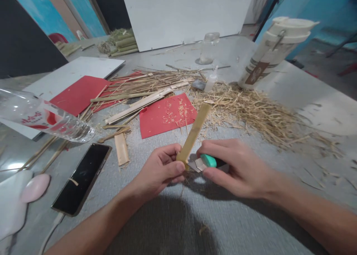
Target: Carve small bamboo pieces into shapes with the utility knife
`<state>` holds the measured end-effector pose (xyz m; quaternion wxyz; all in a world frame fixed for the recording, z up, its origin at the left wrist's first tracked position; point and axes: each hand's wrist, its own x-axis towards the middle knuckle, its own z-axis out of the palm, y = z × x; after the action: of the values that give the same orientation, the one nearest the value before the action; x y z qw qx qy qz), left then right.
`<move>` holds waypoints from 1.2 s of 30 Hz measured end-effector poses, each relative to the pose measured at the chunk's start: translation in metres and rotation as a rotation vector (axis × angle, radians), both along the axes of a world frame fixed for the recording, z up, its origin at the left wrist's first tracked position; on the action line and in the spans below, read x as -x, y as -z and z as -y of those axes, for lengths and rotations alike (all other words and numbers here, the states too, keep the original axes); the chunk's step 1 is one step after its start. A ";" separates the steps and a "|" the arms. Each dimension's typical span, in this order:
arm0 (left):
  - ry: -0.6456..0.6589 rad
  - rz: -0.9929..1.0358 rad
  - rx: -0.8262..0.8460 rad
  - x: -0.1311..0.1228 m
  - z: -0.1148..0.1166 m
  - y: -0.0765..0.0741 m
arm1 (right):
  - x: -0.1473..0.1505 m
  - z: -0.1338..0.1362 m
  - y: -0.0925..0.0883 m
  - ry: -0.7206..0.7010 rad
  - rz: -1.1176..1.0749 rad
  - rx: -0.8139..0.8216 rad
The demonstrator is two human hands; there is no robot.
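My left hand (163, 165) pinches the near end of a flat yellowish-green strip (196, 130), apparently bamboo or reed, which slants up and away to the right. In my right hand (237, 165) is a utility knife (209, 161) with a green part on its body. Its blade points left and meets the strip's near end beside my left thumb. Just beyond, a red sheet of paper (156, 117) carries thin curled shavings (178, 111). A short pale piece of split wood or bamboo (121, 149) lies to the left of my left hand.
A phone (82, 178) with a cable and a clear water bottle (47, 115) lie at left. Thin stalks (139, 84) and a heap of straw-like shreds (259, 110) spread behind. A lidded canister (275, 50), a glass jar (208, 48) and a small dropper bottle (211, 80) stand farther back.
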<state>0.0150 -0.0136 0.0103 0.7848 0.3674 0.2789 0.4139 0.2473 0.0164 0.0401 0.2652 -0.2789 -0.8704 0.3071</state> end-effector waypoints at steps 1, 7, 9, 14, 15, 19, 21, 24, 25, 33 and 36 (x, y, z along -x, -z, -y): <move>0.000 -0.004 0.012 0.000 0.000 0.000 | 0.000 0.000 0.000 0.001 0.012 0.007; -0.018 -0.014 0.074 0.000 0.002 0.000 | 0.000 0.001 0.003 0.022 0.038 -0.003; -0.017 0.000 0.092 -0.001 0.002 0.000 | 0.000 0.000 0.004 0.032 0.033 -0.026; -0.011 0.047 0.104 -0.005 0.002 0.000 | 0.001 0.001 0.004 0.050 0.020 -0.037; -0.015 0.049 0.105 -0.005 0.002 0.000 | 0.001 0.001 0.004 0.055 0.019 -0.036; -0.023 0.050 0.103 -0.006 0.003 0.000 | 0.002 0.002 0.003 0.082 0.015 -0.013; -0.007 0.058 0.081 -0.006 0.003 0.001 | 0.002 0.002 0.002 0.087 0.015 -0.003; 0.017 0.065 0.048 -0.006 0.004 0.002 | 0.003 0.003 0.002 0.085 0.007 0.013; 0.017 0.065 0.045 -0.006 0.004 0.002 | 0.004 0.003 0.003 0.087 0.005 0.022; -0.006 0.048 0.002 -0.007 0.008 -0.003 | 0.007 0.009 0.004 0.088 -0.030 0.104; -0.043 0.029 -0.016 -0.008 0.008 -0.002 | 0.009 0.011 0.005 0.110 -0.033 0.127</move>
<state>0.0230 -0.0219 0.0127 0.7768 0.3615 0.2722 0.4380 0.2385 0.0053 0.0347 0.2774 -0.3374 -0.8281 0.3513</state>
